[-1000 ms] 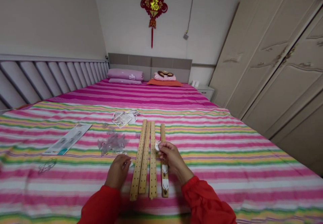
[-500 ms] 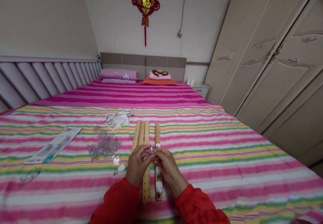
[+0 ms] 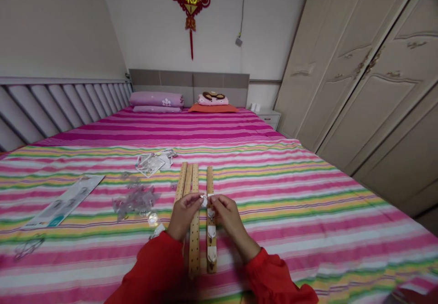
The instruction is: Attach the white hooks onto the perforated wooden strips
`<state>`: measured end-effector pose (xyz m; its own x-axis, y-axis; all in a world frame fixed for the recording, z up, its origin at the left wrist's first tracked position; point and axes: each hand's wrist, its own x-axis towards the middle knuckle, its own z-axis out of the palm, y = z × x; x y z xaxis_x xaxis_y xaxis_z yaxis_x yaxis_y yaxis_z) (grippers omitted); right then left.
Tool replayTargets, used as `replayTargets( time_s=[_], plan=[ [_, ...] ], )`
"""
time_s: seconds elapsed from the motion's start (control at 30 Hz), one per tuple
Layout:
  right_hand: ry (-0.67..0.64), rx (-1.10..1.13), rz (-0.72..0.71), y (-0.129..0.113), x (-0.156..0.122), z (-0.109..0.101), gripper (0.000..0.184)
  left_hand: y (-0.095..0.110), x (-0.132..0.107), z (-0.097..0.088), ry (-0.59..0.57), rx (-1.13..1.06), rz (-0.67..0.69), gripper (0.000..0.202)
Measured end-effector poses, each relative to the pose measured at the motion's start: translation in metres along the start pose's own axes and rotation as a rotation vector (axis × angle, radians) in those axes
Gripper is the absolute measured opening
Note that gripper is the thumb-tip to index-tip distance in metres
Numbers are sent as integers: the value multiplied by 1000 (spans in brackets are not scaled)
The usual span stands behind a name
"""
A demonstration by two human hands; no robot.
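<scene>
1. Both hands have slid farther along the wooden strips since the earlier frame, and a third hook now shows below them.
2. At far left on the striped bedsheet [image 3: 273,203] lies a thin clear loop [image 3: 29,247], then a printed card packet [image 3: 63,202].
3. Clear plastic wrappers [image 3: 137,201] sit right of that, with a pile of papers [image 3: 150,163] farther off.
4. The left hand [image 3: 185,215], in a red sleeve [image 3: 153,263], is nearly closed, its fingertips pinching a small white plastic hook [image 3: 204,201] — the hook is held up at the near side of the strips.
5. The right hand [image 3: 227,217], also in a red sleeve [image 3: 273,279], pinches the same hook from the other side.
6. Beneath the hands lies a perforated wooden strip [image 3: 194,249]; just right of it, a narrow wooden strip [image 3: 210,180] carries three white hooks [image 3: 211,232].
</scene>
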<state>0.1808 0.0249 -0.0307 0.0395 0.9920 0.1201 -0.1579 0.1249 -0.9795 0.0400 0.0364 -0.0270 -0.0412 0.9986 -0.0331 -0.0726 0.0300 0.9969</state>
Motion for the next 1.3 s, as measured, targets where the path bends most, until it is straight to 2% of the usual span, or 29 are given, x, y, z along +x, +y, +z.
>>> replayTargets(
  time_s=[0.1, 0.2, 0.27, 0.47, 0.63, 0.9, 1.0, 1.1, 1.2, 1.3],
  plan=[
    [37, 11, -29, 3, 8, -6, 23, -1, 10, 0, -32, -82, -125, 44],
    [23, 37, 5, 9, 19, -8, 22, 0, 22, 2, -111, -82, -172, 40],
    [17, 73, 26, 14, 28, -9, 22, 1, 32, 5, -122, -80, -195, 38],
    [50, 162, 123, 24, 58, -12, 28, -4, 67, 16, -90, -115, -194, 42],
    [91, 164, 138, 31, 75, -15, 28, -15, 88, 16, -71, -81, -151, 50],
    [102, 130, 119, 39, 84, -16, 15, -21, 87, 18, -191, -13, -64, 65],
    [105, 125, 99, 35, 88, -17, 13, -18, 84, 21, -183, 42, -46, 52],
    [73, 103, 38, 32, 94, -20, 14, -14, 84, 22, -175, 73, -94, 38],
    [2, 82, -10, 30, 101, -22, 19, -11, 85, 21, -204, 79, -114, 35],
    [-18, 73, -20, 30, 104, -23, 22, -10, 87, 21, -266, 62, -193, 34]
  ],
)
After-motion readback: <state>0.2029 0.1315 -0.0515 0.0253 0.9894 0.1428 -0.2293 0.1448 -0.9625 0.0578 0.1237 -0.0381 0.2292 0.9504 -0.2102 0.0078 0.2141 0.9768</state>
